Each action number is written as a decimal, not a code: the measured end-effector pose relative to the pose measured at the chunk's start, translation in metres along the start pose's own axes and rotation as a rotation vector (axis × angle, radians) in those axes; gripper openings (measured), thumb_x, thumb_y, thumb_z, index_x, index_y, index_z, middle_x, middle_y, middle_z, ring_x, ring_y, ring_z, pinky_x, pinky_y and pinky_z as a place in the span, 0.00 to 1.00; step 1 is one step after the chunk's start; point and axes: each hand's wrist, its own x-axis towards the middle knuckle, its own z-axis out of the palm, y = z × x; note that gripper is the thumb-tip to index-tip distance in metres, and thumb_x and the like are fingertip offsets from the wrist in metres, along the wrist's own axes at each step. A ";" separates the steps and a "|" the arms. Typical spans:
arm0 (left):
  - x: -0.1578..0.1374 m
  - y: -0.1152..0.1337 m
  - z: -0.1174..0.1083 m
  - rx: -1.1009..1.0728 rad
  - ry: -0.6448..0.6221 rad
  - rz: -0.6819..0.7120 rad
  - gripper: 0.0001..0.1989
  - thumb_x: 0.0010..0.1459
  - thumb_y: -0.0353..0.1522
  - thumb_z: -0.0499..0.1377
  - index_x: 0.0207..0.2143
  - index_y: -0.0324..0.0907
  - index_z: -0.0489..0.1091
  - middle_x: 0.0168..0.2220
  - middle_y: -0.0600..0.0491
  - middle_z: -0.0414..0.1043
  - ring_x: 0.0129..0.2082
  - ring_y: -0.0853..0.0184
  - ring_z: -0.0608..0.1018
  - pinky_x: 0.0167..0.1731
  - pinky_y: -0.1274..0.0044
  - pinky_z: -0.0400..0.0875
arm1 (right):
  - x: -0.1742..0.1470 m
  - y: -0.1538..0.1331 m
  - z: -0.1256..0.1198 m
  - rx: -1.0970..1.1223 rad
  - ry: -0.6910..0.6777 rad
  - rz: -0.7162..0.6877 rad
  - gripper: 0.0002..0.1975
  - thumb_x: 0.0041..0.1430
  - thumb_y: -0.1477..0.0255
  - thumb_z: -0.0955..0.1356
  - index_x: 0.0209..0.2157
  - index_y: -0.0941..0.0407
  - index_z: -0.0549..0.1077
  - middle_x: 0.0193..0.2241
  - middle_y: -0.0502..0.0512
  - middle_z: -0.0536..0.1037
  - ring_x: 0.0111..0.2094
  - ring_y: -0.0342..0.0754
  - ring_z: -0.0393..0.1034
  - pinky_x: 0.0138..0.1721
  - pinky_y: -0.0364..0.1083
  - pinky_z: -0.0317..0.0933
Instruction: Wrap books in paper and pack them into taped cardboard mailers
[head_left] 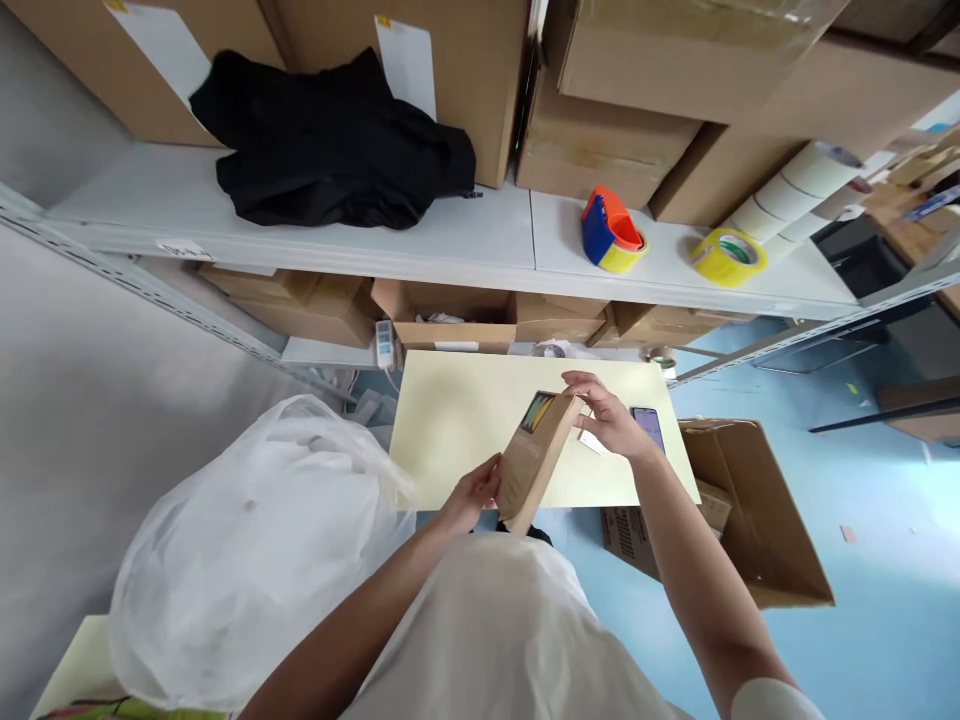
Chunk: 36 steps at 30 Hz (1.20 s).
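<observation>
A flat brown cardboard box [531, 460] with a coloured picture on its front is held tilted over the near edge of a pale yellow table [442, 420]. My left hand [474, 492] grips its lower left side, thumb on the front. At the upper right end my right hand [609, 418] curls round the corner, fingers above and thumb below. Under that hand a small white paper [591, 442] lies on the table, partly hidden. To its right is a phone [648, 427] with a lit screen.
A big plastic bag of white material [255, 540] bulges at the left. On the floor at right stands an open carton [772, 510]. The grey shelf [495, 235] ahead bears black cloth [322, 140], a tape dispenser [611, 230], yellow tape [729, 257] and large cartons [615, 145].
</observation>
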 end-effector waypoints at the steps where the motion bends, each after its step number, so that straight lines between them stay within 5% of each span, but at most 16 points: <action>1: -0.002 0.002 0.003 -0.050 -0.046 -0.030 0.34 0.46 0.52 0.62 0.52 0.45 0.69 0.46 0.47 0.74 0.43 0.60 0.75 0.40 0.72 0.67 | 0.003 -0.001 -0.001 -0.006 -0.007 -0.004 0.12 0.53 0.66 0.70 0.41 0.51 0.71 0.49 0.56 0.70 0.52 0.51 0.63 0.51 0.51 0.59; 5: -0.009 0.012 0.011 -0.203 -0.218 0.040 0.44 0.47 0.64 0.45 0.50 0.41 0.70 0.50 0.41 0.72 0.52 0.52 0.72 0.50 0.63 0.64 | 0.013 -0.005 -0.002 -0.009 -0.023 0.081 0.12 0.53 0.62 0.70 0.35 0.54 0.70 0.33 0.52 0.75 0.37 0.47 0.69 0.41 0.48 0.63; 10: -0.005 0.017 0.023 0.196 -0.098 0.242 0.36 0.48 0.45 0.65 0.57 0.42 0.62 0.48 0.42 0.73 0.49 0.57 0.74 0.52 0.66 0.63 | 0.019 -0.010 -0.003 0.025 0.010 0.135 0.14 0.50 0.62 0.71 0.35 0.56 0.72 0.33 0.53 0.76 0.36 0.48 0.70 0.39 0.47 0.64; 15: -0.001 0.013 0.035 0.402 0.044 0.318 0.26 0.52 0.41 0.61 0.52 0.40 0.67 0.45 0.44 0.75 0.42 0.61 0.76 0.42 0.72 0.69 | 0.023 -0.021 -0.009 -0.035 -0.032 0.096 0.15 0.51 0.62 0.70 0.39 0.55 0.75 0.38 0.55 0.78 0.40 0.51 0.72 0.43 0.49 0.65; 19: -0.008 0.014 0.037 0.317 0.100 0.292 0.23 0.52 0.42 0.61 0.49 0.42 0.69 0.48 0.46 0.73 0.42 0.61 0.76 0.35 0.75 0.72 | 0.013 -0.017 -0.031 -0.021 -0.067 0.145 0.20 0.50 0.61 0.71 0.44 0.53 0.75 0.46 0.57 0.76 0.46 0.54 0.71 0.48 0.52 0.63; 23: -0.013 0.014 0.039 0.142 0.127 0.252 0.25 0.49 0.41 0.64 0.49 0.43 0.69 0.47 0.46 0.73 0.40 0.62 0.77 0.33 0.76 0.73 | -0.010 0.001 -0.048 0.267 -0.094 0.241 0.27 0.49 0.60 0.72 0.51 0.53 0.70 0.47 0.57 0.75 0.43 0.51 0.71 0.42 0.50 0.66; 29: -0.011 0.014 0.047 0.028 0.143 0.184 0.29 0.45 0.40 0.67 0.51 0.42 0.69 0.45 0.44 0.74 0.39 0.62 0.78 0.36 0.73 0.74 | -0.027 0.021 -0.038 0.484 0.194 0.315 0.23 0.49 0.59 0.72 0.45 0.55 0.71 0.34 0.54 0.78 0.33 0.44 0.71 0.34 0.44 0.66; 36: -0.008 0.016 0.047 0.159 0.150 0.135 0.26 0.42 0.40 0.69 0.45 0.42 0.73 0.44 0.45 0.76 0.45 0.59 0.76 0.45 0.70 0.70 | -0.035 0.015 -0.047 0.537 0.246 0.342 0.21 0.47 0.61 0.73 0.41 0.56 0.72 0.32 0.53 0.77 0.31 0.44 0.71 0.32 0.45 0.66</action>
